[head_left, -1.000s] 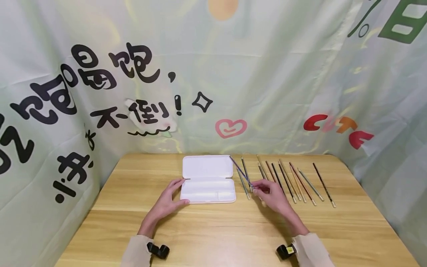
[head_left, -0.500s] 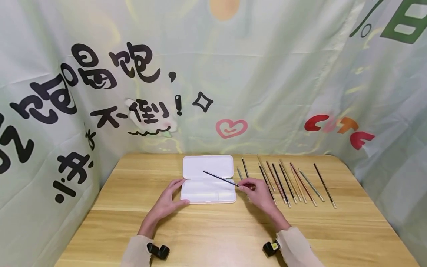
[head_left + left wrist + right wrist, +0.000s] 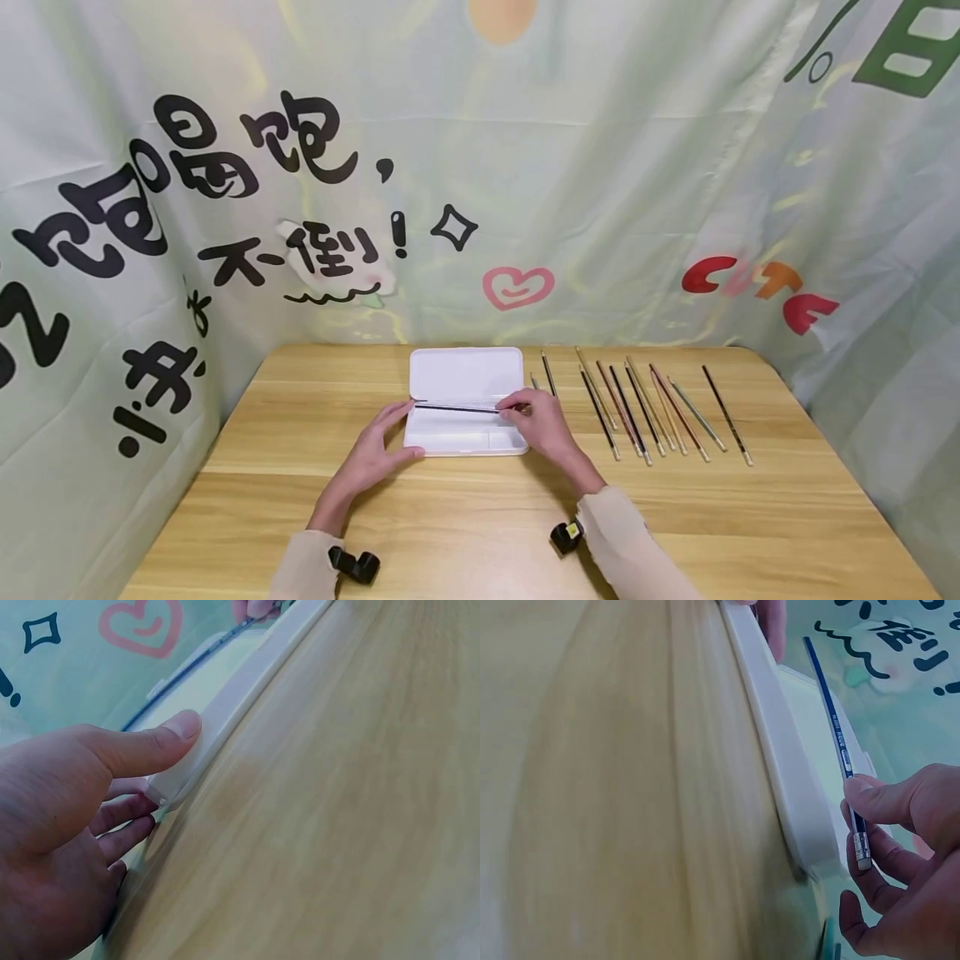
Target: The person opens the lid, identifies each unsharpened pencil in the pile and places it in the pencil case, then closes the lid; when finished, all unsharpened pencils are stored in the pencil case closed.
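A white pencil case (image 3: 447,442) lies open on the wooden table (image 3: 480,533), its lid (image 3: 465,372) folded back on the far side. The person's left hand (image 3: 371,450) is spread wide at the case's left end, thumb against the front corner and fingers touching near the hinge. The right hand (image 3: 543,425) is drawn narrow over the case's right end, pinching a dark blue pencil (image 3: 457,408) near its white eraser. That pencil runs lengthwise over the case's tray, close to the hinge, its far end near the left hand's fingertips; I can't tell whether it touches the tray.

Just right of the case, a black pencil (image 3: 550,373) and a grey one (image 3: 535,381) show partly behind the right hand. Further right of the case lies a loose row of slanting pencils: a black one (image 3: 630,415), a red one (image 3: 679,413), a grey-green one (image 3: 698,415) and, well apart from the case at the row's end, another dark one (image 3: 727,415).

Both beige sleeves (image 3: 630,542) come from the near side of the case, with a small black device (image 3: 355,565) by each wrist. Beyond the case hangs a pale green cloth (image 3: 615,192) printed with a pink heart (image 3: 518,287) and black lettering (image 3: 322,250).
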### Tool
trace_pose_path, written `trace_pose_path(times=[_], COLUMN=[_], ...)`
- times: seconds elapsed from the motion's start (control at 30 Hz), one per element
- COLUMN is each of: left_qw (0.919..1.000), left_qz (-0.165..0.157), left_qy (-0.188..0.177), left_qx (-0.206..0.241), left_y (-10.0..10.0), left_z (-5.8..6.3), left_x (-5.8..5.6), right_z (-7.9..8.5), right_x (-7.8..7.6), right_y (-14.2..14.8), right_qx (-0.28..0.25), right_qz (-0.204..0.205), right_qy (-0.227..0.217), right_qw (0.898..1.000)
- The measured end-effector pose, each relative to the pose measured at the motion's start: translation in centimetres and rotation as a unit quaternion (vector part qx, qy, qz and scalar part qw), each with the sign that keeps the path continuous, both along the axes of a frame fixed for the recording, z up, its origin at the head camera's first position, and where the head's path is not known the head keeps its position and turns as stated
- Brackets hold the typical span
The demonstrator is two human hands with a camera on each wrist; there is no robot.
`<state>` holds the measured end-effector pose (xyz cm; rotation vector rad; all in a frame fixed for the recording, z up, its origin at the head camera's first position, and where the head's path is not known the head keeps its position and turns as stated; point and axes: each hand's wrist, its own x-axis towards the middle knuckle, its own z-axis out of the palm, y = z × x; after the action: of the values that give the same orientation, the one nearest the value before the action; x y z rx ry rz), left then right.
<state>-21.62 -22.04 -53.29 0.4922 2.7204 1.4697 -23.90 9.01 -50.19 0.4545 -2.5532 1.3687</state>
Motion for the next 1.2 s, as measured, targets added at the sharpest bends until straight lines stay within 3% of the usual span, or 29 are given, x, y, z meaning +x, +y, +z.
trace_pose_path(times=[0.2,0.47,0.8,1.03,1.2], left_qw=[0.9999,0.9999,0.9998,0.9998,0.9998], left_qz=[0.003,0.004,0.006,0.005,0.007], left_qy=[-0.011,-0.014,-0.016,-0.016,-0.018], left_qx=[0.003,0.004,0.007,0.007,0.007], left_y=[0.1,0.1,0.2,0.1,0.0], left_z=[0.1,0.2,0.2,0.2,0.2], left_x=[0.0,0.0,0.1,0.1,0.0], right_z=[-0.3,-0.1,0.7,1.9,2.4], right_x=[-0.3,-0.3,0.0,0.8,1.7], right_y=[-1.1,-1.5,-1.1,0.8,2.6], right_qx=[0.05,0.093,0.029,-0.014,-0.027], right_qz=[-0.006,0.003,0.003,0.014,-0.001], right_qy=[-0.027,-0.033,-0.058,-0.042,-0.049], right_qw=[0.998,0.995,0.998,0.999,0.998])
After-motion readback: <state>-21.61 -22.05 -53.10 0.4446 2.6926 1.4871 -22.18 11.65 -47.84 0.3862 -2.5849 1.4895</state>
